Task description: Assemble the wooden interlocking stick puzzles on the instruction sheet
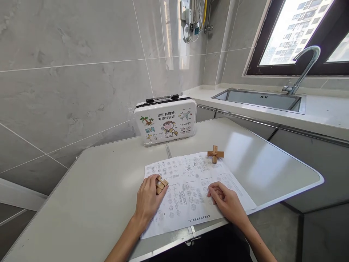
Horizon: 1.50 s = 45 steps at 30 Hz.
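My left hand (148,194) is closed around a small wooden block puzzle (161,184), which rests on or just above the left part of a printed sheet (196,203). Part of the puzzle is hidden by my fingers. On the right half of the sheet lies my right hand (225,199), its fingers curled in; whether anything is inside them is hidden. A cross-shaped wooden puzzle (215,154) sits at the sheet's far right corner, apart from both hands. Small diagrams and text cover the sheet, with its title line upside down near my side.
A white cartoon-printed case (166,123) with a black handle stands at the back of the folding table (95,196), against the tiled wall. To the right runs a counter (327,116) with a sink (259,100) and a faucet (308,69) below a window.
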Each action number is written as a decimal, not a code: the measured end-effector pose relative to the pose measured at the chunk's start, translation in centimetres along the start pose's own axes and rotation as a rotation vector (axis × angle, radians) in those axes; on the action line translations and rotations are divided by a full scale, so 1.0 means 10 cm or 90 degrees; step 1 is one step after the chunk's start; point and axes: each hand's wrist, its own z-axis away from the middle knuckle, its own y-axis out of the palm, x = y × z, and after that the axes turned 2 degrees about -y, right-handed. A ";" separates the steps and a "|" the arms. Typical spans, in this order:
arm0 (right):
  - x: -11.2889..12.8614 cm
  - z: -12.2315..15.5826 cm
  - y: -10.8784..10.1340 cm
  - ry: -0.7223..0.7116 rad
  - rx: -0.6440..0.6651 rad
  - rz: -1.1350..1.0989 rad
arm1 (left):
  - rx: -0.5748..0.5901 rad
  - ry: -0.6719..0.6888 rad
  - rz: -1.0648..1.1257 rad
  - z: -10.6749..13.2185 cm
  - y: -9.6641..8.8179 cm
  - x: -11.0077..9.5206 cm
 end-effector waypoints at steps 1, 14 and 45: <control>0.00 0.00 0.00 0.000 0.000 0.000 | 0.007 0.016 0.018 -0.01 -0.01 -0.01; -0.01 -0.01 0.01 -0.011 -0.005 0.017 | 0.262 0.282 0.259 -0.21 0.27 -0.70; 0.14 0.07 0.10 -0.155 0.054 0.323 | 0.332 0.025 0.537 -0.17 0.19 -0.50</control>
